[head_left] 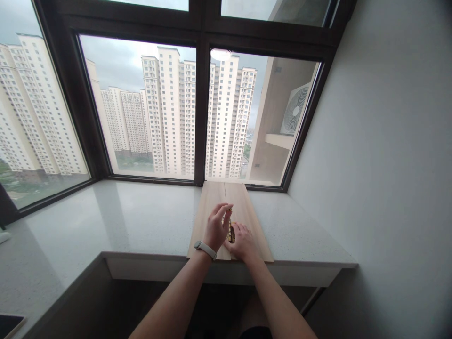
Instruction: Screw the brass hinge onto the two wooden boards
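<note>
Two pale wooden boards (243,200) lie side by side, a narrow seam between them. Across this seam sits a gold-coloured metal piece that looks like a hinge (231,234), partly covered by my hands. My right hand (243,239) rests on the boards with its thumb and fingers around the hinge, holding it down. Just above and to the left, my left hand (218,226) is closed in a pinch. Between its thumb and forefinger shows a small gold-coloured piece (230,210), too small to name for certain. A light-banded watch is on my left wrist.
The boards lie on a white speckled sill counter (151,219), reaching from the window frame (201,117) to its front edge. A grey-white wall (381,141) rises at the right. A dark flat object (10,325) shows at the lower left corner.
</note>
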Motion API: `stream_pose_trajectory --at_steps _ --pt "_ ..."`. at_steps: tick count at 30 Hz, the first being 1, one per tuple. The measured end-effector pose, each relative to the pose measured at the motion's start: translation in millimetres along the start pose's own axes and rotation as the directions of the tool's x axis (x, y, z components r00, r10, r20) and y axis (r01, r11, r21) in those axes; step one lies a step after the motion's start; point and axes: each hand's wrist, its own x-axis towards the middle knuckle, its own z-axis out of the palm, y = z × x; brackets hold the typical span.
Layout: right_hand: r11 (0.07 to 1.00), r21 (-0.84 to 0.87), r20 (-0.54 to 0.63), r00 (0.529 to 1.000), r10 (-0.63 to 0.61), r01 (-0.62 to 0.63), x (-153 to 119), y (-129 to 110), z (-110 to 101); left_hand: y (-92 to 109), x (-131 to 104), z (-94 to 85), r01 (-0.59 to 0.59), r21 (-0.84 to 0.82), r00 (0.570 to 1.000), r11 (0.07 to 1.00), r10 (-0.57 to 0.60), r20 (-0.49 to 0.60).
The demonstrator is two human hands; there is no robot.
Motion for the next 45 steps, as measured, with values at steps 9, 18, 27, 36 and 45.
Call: stream_pose_trajectory --at_steps 9,18,27,36,45 --pt "1.000 0.003 0.006 1.000 0.009 -0.009 -0.4 -1.1 -0.5 -3.8 0.5 1.6 0.012 0.053 0.999 0.999 -0.011 -0.034" --pt "1.000 0.006 0.008 1.000 0.014 -0.014 0.0 -0.1 0.6 -5.0 -1.9 1.6 -0.009 -0.013 1.000 1.000 0.009 0.016" --pt "1.000 0.003 0.023 1.000 0.018 -0.019 -0.3 -1.7 -2.0 -2.3 -1.4 2.7 -0.005 -0.024 1.000 1.000 0.005 -0.003" --pt "1.000 0.007 0.008 1.000 0.003 -0.003 -1.0 -1.9 -1.5 -2.4 0.5 2.4 -0.008 0.005 1.000 1.000 0.008 -0.025" --pt "1.000 0.007 0.015 1.000 0.010 -0.010 -0.7 -2.8 -3.5 -3.6 -2.7 2.0 -0.013 -0.010 1.000 1.000 0.013 0.001"
